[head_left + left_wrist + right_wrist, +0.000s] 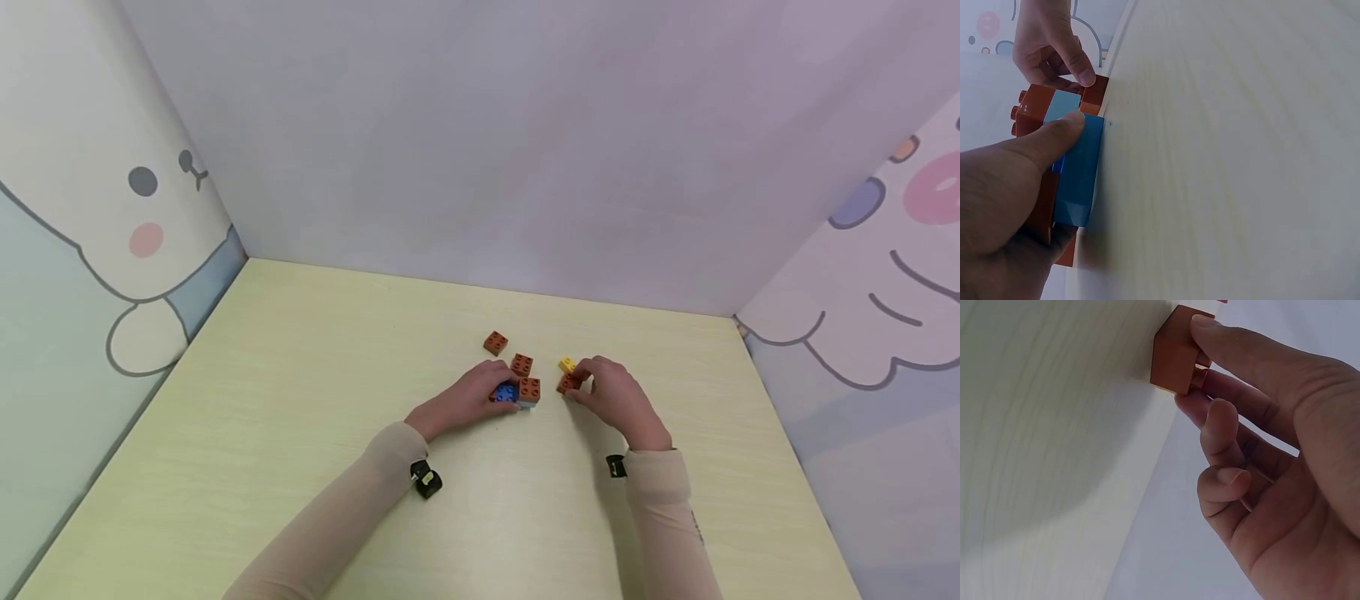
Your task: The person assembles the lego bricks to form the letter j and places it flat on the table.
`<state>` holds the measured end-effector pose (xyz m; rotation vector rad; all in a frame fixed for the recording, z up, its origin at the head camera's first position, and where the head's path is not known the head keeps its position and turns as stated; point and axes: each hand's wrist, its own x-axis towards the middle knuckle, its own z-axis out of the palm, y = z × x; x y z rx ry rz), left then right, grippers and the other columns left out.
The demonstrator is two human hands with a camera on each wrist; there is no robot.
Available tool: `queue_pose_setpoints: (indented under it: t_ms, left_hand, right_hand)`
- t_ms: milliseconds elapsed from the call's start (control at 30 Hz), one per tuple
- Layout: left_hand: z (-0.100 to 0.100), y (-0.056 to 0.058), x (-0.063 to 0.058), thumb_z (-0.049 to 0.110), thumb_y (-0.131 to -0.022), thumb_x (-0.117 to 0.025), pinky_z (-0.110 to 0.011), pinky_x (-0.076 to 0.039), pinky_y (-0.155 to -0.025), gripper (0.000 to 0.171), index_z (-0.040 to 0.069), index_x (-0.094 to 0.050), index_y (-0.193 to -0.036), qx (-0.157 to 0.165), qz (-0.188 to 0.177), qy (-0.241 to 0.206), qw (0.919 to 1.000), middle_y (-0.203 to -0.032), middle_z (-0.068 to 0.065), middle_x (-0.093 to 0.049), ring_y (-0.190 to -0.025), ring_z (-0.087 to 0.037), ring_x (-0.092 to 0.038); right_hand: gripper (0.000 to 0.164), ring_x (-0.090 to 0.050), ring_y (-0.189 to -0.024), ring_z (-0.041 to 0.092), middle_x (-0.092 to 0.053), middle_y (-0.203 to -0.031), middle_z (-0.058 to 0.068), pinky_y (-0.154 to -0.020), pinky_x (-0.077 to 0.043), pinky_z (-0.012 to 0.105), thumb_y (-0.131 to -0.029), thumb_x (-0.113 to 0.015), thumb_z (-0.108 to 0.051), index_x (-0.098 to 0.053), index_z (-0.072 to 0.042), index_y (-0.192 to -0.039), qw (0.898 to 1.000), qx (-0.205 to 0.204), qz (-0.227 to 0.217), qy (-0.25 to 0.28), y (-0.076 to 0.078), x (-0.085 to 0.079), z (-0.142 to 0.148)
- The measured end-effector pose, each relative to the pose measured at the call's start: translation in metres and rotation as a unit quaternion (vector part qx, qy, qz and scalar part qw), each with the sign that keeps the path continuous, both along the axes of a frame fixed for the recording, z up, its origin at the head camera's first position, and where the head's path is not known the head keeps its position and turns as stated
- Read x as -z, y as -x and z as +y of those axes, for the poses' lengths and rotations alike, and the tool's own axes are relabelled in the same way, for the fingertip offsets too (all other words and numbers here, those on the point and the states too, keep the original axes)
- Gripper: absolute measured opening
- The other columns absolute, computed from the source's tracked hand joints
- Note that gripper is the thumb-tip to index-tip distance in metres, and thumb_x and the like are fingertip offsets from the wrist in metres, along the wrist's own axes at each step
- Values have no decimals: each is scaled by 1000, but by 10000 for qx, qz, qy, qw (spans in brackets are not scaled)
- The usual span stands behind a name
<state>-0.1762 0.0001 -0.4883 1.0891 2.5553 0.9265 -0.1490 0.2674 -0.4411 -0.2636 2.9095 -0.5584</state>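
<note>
My left hand [474,395] grips a small assembly of building bricks on the table. In the left wrist view its thumb presses on a long blue brick [1080,175], with a light-blue brick [1063,105] and a brown brick [1036,105] joined at the far end. From above, a blue studded brick [506,392] shows between the fingers. My right hand [617,398] pinches a brown brick [1172,365] between thumb and index finger, its studs facing the palm; the other fingers are curled. That brick is low at the table surface, just right of the assembly.
Two loose brown bricks, one farther back [495,342] and one nearer [522,364], lie behind the left hand. A yellow brick [567,364] sits just beyond the right fingers. Walls with cartoon drawings border the pale wooden table [337,333] at back and sides.
</note>
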Motion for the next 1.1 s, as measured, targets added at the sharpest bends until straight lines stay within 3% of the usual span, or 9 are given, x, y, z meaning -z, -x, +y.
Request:
queue_pose_setpoints:
  t_ms: [467,1100]
  left_hand:
    - [0,-1,0,37,-98,-69,-28,-49,-88,47,9,-61,-135,14,-7,7,10000,-122,-2,-63,-101,-11,-55]
    - [-2,1,-1,38,-99,-68,-27,-48,-87,48,9,-61,-136,70,43,21,10000,-121,-3,-64,-101,-12,-54]
  right_hand:
    - [26,-56,-78,15,-69,-107,10,-71,-48,31,-93,-76,-22,-72,-7,-113,9994,-241,117,218,-3,4,-3]
    - [32,-51,-74,11,-67,-108,9,-63,-44,24,-93,-76,-22,-71,-6,-120,9948,-583,658,521,-12,-24,-13]
